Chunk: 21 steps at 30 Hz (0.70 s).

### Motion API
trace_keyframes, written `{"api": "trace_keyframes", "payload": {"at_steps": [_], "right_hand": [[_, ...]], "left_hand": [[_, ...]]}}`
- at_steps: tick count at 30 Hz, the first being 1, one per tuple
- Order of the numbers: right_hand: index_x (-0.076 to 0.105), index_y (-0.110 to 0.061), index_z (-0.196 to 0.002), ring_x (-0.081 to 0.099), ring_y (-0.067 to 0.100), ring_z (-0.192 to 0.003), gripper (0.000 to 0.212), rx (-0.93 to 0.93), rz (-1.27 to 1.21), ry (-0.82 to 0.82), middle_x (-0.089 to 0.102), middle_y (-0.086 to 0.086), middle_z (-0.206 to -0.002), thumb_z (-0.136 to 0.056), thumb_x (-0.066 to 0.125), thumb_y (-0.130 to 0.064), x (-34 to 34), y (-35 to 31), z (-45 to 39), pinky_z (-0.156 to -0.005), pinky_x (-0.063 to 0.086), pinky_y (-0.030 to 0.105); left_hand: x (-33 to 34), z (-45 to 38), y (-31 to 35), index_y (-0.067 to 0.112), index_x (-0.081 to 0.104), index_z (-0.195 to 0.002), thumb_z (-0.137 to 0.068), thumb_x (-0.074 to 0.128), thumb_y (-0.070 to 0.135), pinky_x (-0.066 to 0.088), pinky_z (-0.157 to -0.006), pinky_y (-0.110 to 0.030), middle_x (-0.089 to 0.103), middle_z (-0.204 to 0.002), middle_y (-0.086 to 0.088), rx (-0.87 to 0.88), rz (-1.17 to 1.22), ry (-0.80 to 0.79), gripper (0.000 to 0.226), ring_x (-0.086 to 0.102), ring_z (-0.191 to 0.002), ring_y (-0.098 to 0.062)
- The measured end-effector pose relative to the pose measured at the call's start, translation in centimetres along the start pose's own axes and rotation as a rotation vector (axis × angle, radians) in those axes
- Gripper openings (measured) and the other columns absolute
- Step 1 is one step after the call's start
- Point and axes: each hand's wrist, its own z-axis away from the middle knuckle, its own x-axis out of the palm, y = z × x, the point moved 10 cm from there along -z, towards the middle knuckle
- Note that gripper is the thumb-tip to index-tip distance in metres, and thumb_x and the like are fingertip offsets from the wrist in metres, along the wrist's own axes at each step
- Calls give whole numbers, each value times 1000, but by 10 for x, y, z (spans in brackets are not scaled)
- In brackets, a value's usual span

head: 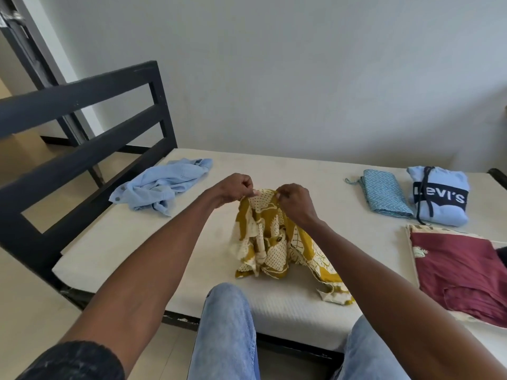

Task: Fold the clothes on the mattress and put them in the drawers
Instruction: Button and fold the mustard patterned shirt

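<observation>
Both hands, left hand (pixel 234 189) and right hand (pixel 295 201), pinch the top edge of the yellow shirt (pixel 277 242) at the frame's centre. Its lower part rests on the mattress (pixel 170 242), with bare mattress to its left.

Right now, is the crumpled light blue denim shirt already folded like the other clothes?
No, the crumpled light blue denim shirt lies in a loose heap on the white mattress, unlike the neatly folded light blue Levi's hoodie.
</observation>
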Motion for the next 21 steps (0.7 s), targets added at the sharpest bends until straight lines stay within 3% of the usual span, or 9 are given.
{"api": "trace_keyframes", "payload": {"at_steps": [2,4,6,8,9,11,14,17,21], "right_hand": [[67,-10,-95,62,21,-83,13,170,-176,-74,69,9,-96,-94,54,-9,3,12,0,-66,47,29],[61,-12,-95,64,23,-84,14,308,-343,-139,68,10,-97,-99,54,-23,3,21,2,-67,50,32],[66,-9,-98,70,26,-87,34,337,-480,-253,72,11,-96,-98,57,-42,0,18,5,-75,56,36],[67,-10,-95,73,28,-86,33,323,-566,-389,75,12,-94,-90,68,-43,-2,10,9,-75,60,37],[67,-11,-93,73,29,-84,24,287,-478,-432,74,12,-92,-87,74,-33,-6,8,9,-72,59,35],[66,-11,-89,68,29,-81,10,164,-6,-390,69,10,-84,-81,72,-11,-23,9,0,-61,52,27],[65,-11,-88,63,33,-88,14,64,515,-93,64,9,-90,-80,55,-8,-57,10,-10,-71,41,32],[63,-7,-103,55,35,-102,22,6,743,98,59,14,-107,-86,50,-6,-78,23,-4,-88,39,43],[63,-5,-99,55,34,-93,22,68,626,167,62,17,-101,-84,48,-1,-110,49,2,-77,40,39]], "left_hand": [[-5,-2,2,16,52,-79,-95,63,19,43,-63,-28,53,-78,-6,-25,86,95,20,48,-73,-16],[-8,-4,4,18,49,-81,-98,58,17,42,-62,-28,53,-80,-6,-65,210,170,18,48,-74,-16],[-9,-4,11,18,51,-84,-97,58,16,42,-64,-29,56,-81,-5,-66,272,187,15,51,-77,-18],[-9,-1,25,17,56,-89,-95,62,19,47,-71,-32,60,-83,-4,-36,263,110,9,56,-80,-20],[-6,1,33,13,61,-93,-93,67,22,50,-72,-32,64,-83,-5,-30,233,30,11,60,-80,-19],[0,8,46,5,69,-101,-82,78,31,55,-78,-33,72,-89,-5,-51,44,-140,33,67,-82,-17],[-6,13,64,6,72,-109,-69,87,34,50,-87,-32,71,-103,-3,-91,-342,-197,52,64,-96,-20],[-27,8,87,2,71,-111,-68,86,12,53,-82,-33,72,-104,-11,-66,-258,-33,46,65,-90,-24],[-85,12,104,11,75,-98,-73,79,7,51,-75,-31,73,-103,-10,9,-345,484,25,66,-89,-26]]}}
